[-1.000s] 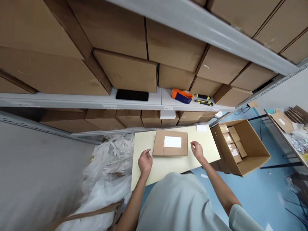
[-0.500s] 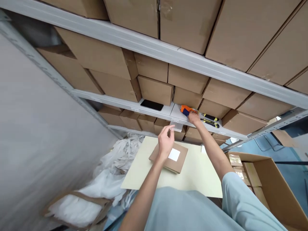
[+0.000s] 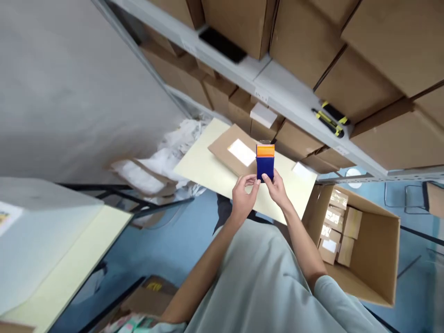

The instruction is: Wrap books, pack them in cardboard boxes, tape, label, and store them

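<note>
Half a second ago the right hand (image 3: 277, 188) was stretched up to the shelf (image 3: 277, 88), touching the orange and blue tape dispenser (image 3: 265, 163) beside the two yellow and black utility knives (image 3: 329, 119), while the left hand (image 3: 243, 198) hovered over the flat cardboard parcel (image 3: 231, 152). Now the dispenser is off the shelf and both hands have drawn back toward the body, meeting in front of the chest.

The right hand grips the dispenser's blue lower end, fingers closed around it, and holds it upright with the orange part on top. The left hand is just beside it, its fingertips curled in and touching the dispenser's base from the other side; both forearms are bent and angled inward.

The parcel with its white label lies on the pale yellow tabletop (image 3: 208, 169) just beyond the hands. An open carton (image 3: 381, 259) holding small packets stands on the floor off to the right of the right hand.
</note>
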`<state>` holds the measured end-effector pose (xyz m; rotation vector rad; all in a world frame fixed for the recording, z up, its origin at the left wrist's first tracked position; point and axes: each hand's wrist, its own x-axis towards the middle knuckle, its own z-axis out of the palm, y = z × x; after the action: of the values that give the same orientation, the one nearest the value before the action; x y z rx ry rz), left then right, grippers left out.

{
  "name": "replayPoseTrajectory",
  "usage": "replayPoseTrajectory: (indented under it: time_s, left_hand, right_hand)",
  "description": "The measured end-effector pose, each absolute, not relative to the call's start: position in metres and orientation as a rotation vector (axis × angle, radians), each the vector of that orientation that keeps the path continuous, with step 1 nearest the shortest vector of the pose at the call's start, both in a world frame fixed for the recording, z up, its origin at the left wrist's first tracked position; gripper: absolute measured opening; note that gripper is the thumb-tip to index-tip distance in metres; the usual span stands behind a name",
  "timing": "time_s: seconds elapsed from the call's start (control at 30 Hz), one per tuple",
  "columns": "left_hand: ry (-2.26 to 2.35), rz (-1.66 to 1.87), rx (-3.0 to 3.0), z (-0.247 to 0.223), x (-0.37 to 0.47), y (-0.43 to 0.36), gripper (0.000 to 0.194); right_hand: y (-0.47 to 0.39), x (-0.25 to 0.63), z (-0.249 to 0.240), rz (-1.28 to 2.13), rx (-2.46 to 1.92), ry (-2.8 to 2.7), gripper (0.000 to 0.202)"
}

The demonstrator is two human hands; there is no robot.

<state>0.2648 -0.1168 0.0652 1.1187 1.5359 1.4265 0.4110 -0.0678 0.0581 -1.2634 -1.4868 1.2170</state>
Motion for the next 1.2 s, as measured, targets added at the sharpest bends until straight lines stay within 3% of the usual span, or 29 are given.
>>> replayPoseTrajectory:
  time_s: [0.17, 0.43, 0.6, 0.77, 0.97, 1.2]
  left_hand:
    - [1.554, 1.357, 0.951, 0.051, 0.271, -0.169, 0.028]
    - [1.474, 1.248, 0.971, 0.051, 0.252, -0.205, 0.026]
    - [1.536, 1.24, 1.068, 0.057, 0.236, -0.198, 0.025]
    - [1.559, 1.351, 1.141, 0.086, 0.207, -0.161, 0.042]
    - [1.414, 1.04, 1.356, 0.122, 0.189, -0.133, 0.029]
    - [1.46, 1.064, 1.38, 0.111, 0.2, -0.142, 0.014]
  right_hand:
    - [-0.144, 0.406, 0.037, 1.397, -1.293, -1.37, 0.052]
    - [-0.167, 0.407, 0.051, 1.515, -1.277, -1.415, 0.058]
    - [-0.163, 0.408, 0.053, 1.502, -1.296, -1.432, 0.055]
    - [-0.164, 0.424, 0.063, 1.347, -1.382, -1.732, 0.044]
    - [-0.163, 0.449, 0.074, 1.177, -1.33, -2.058, 0.04]
    - [-0.161, 0.456, 0.074, 1.097, -1.309, -2.201, 0.039]
